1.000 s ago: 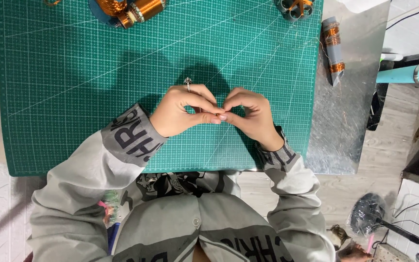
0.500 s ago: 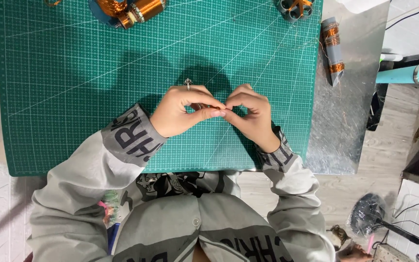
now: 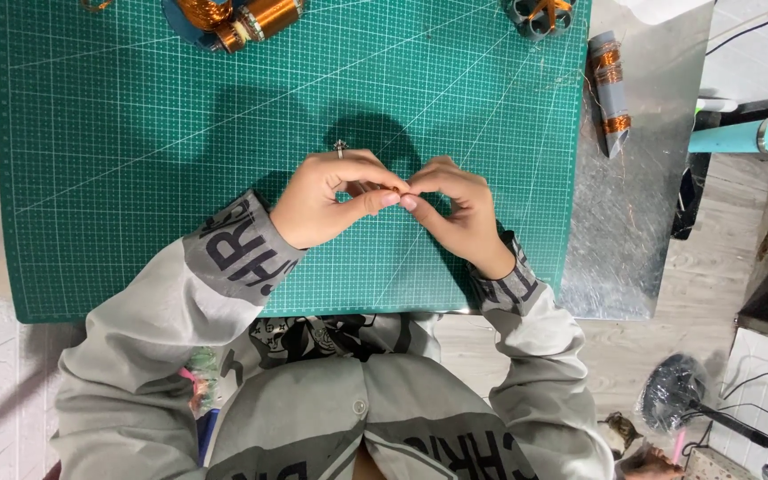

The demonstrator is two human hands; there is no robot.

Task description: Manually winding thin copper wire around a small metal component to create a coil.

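A tiny copper-coloured piece (image 3: 404, 188), mostly hidden, pinched above the green mat.

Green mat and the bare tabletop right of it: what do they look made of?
The green mat looks like matte rubbery plastic with a printed white grid, likely a cutting mat. The tabletop looks like sheet metal: dull silver, scuffed, with blurry reflections.

A metal worktop (image 3: 637, 222) carries a green gridded cutting mat (image 3: 135, 178) that covers most of it. Copper wire spools (image 3: 242, 16) lie at the mat's far edge. A grey tube wound with copper wire (image 3: 611, 76) lies on the bare metal beside the mat.
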